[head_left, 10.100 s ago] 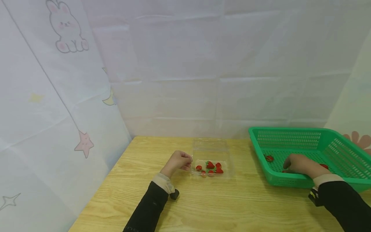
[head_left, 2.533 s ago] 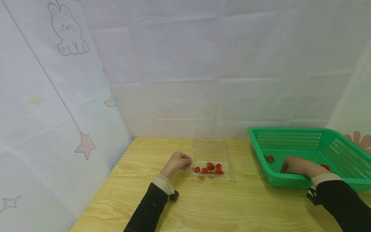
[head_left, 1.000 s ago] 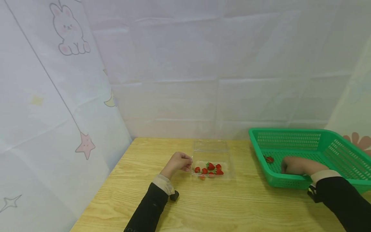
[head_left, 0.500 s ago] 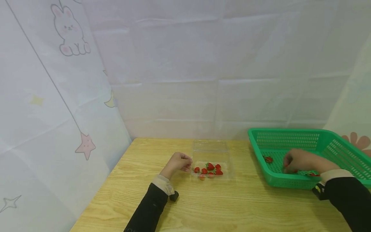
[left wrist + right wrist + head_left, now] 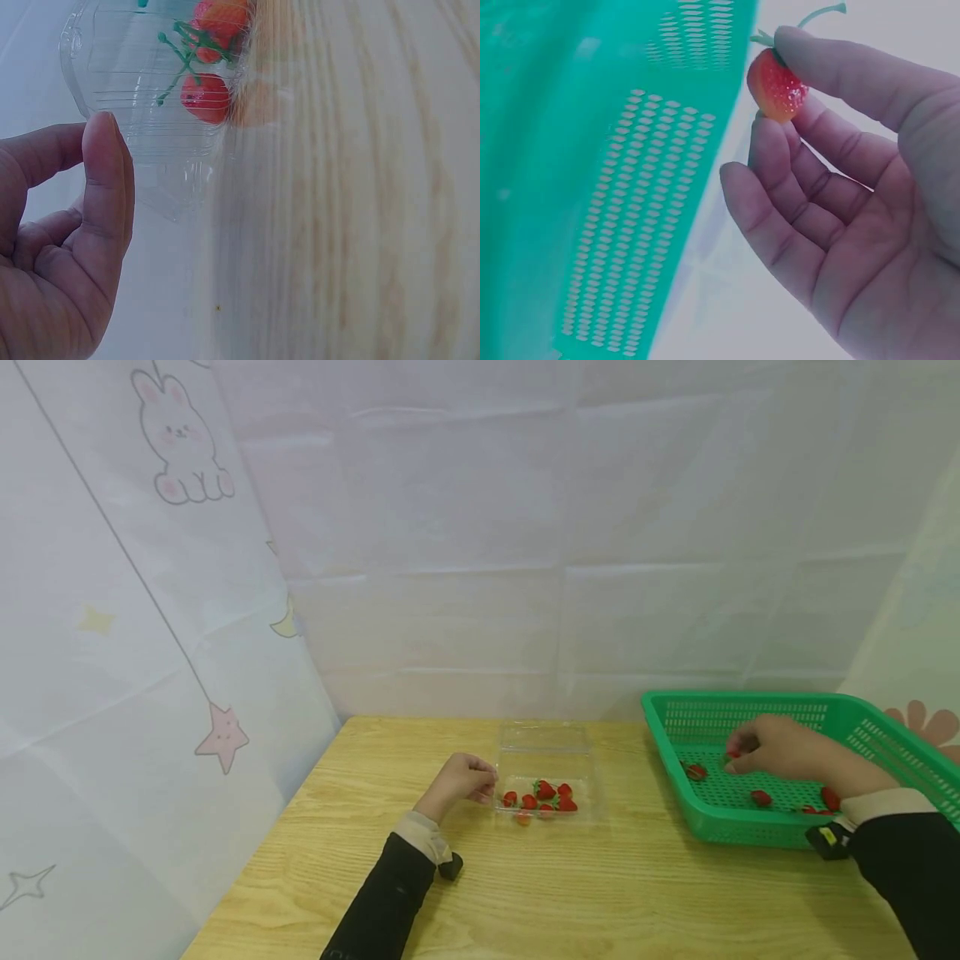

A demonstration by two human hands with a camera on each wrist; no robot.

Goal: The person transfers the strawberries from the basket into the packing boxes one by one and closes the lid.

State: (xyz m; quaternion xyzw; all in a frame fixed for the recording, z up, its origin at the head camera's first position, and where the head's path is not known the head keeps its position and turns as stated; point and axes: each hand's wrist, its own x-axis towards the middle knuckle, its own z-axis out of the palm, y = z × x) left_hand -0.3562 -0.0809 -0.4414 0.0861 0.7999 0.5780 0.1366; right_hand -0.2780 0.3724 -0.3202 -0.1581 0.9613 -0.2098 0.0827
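In the head view, my left hand (image 5: 465,778) is at the left edge of a clear plastic box (image 5: 546,749) whose lid is raised. The left wrist view shows its thumb and fingers pinching the rim there. Several red strawberries (image 5: 567,805) with green leaves lie inside the box, toward its front. My right hand (image 5: 787,753) is over the green basket (image 5: 738,828). Between thumb and fingertips it holds a strawberry (image 5: 778,88), whose curved green stem points up in the right wrist view.
More strawberries lie on the basket floor: one (image 5: 696,772) by its left wall, another (image 5: 761,798) near the front, a few under my right wrist. The basket stands right of the box on the wooden table (image 5: 600,893). A white printed cloth (image 5: 450,568) hangs behind.
My right hand has risen from the basket's front floor with a strawberry in its fingers, uncovering other strawberries there. Since the oldest frame, the box holds one more strawberry. The left hand stays put.
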